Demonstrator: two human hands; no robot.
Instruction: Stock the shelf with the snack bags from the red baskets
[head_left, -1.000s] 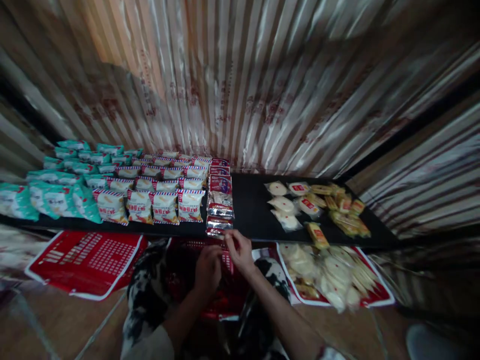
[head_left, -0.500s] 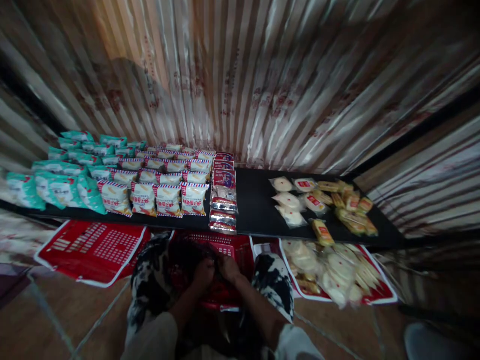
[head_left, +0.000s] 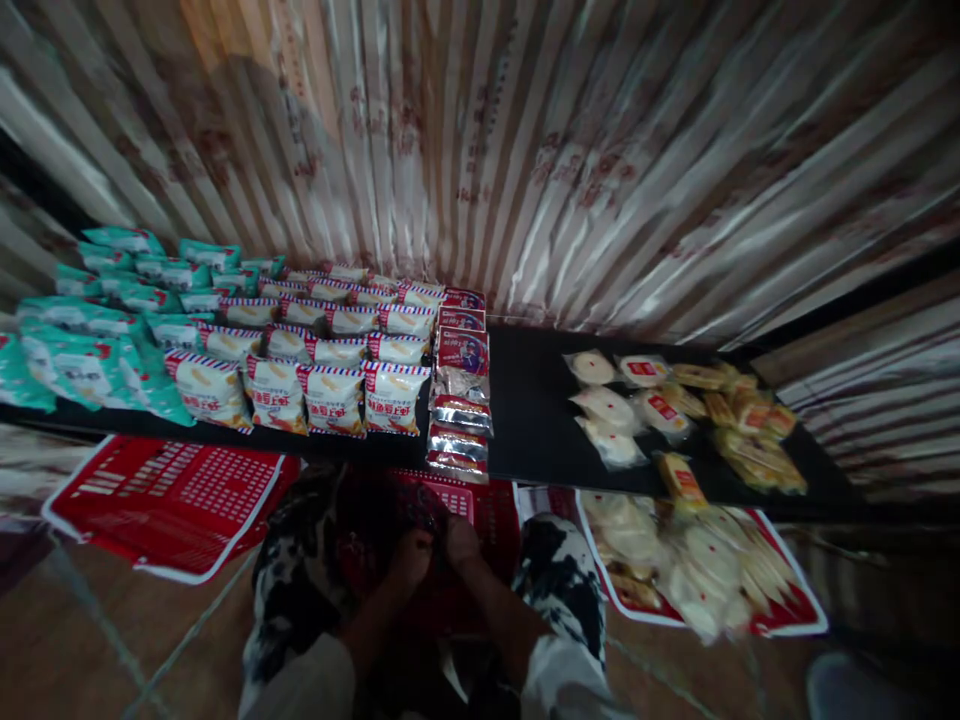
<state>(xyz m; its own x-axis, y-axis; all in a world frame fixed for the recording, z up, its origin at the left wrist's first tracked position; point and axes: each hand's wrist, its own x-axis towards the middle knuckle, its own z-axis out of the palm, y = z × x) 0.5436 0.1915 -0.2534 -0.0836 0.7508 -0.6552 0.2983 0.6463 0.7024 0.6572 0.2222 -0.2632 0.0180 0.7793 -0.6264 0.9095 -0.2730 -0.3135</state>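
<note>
Between my knees, over a red basket [head_left: 501,525], my left hand [head_left: 412,556] and my right hand [head_left: 460,541] are close together, both with curled fingers. At the fingertips is a dark, crinkled mass [head_left: 390,505], perhaps plastic; shadow hides what it is and how each hand grips it. Just above, on the black shelf [head_left: 525,405], stands a row of red and silver packets [head_left: 461,352]. Left of them are several rows of white snack bags [head_left: 334,400] with red lettering and striped tops.
Teal bags [head_left: 94,365] fill the shelf's left end. Round white packaged cakes [head_left: 607,410] and yellow packets [head_left: 757,455] lie on its right. Below are a red basket [head_left: 180,500] at left and another with white packages [head_left: 705,570] at right. A pleated curtain [head_left: 465,150] hangs behind.
The view has shifted slightly, with shelf goods looking a bit larger and spread outward. My hands stay together over the basket; the dark mass appears lower and more bunched between them.
</note>
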